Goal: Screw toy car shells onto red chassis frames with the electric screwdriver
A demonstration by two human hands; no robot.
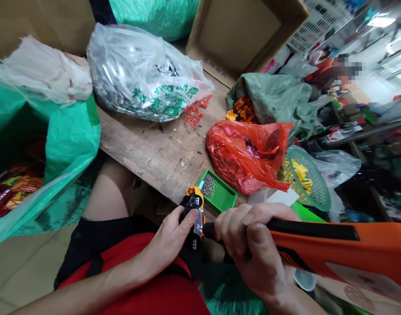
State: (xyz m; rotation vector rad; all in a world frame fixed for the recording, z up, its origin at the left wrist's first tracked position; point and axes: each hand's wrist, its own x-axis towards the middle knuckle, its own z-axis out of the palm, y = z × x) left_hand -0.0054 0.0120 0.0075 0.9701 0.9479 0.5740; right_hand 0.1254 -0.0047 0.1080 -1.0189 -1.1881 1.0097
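2 bare hands work close together just off the near edge of the wooden desk (pixel 148 153). The left hand (pixel 170 238) has its grip pressed closed around a small black-and-orange plastic assembly (pixel 193 205) with a bright metal piece along one side, holding it up above the person's lap. The right hand (pixel 253 245) has its grip wrapped around a long orange tool (pixel 332 249), whose black nose (pixel 209 231) sits right at the assembly; whether they touch is hard to tell. Just beyond, a green plastic tray (pixel 218 192) of tiny metal screws (pixel 207 184) lies on the desk. Around it are a red plastic bag (pixel 243 157), a clear bag of dark metal parts (pixel 144 74), red lattice scraps (pixel 194 111) and a green mesh basket (pixel 310 179). A green woven sack (pixel 272 98) spills orange pieces (pixel 244 109), a large green bag (pixel 69 140) stands at the person's left, and an open cardboard box (pixel 246 35) sits past the desk's far side.
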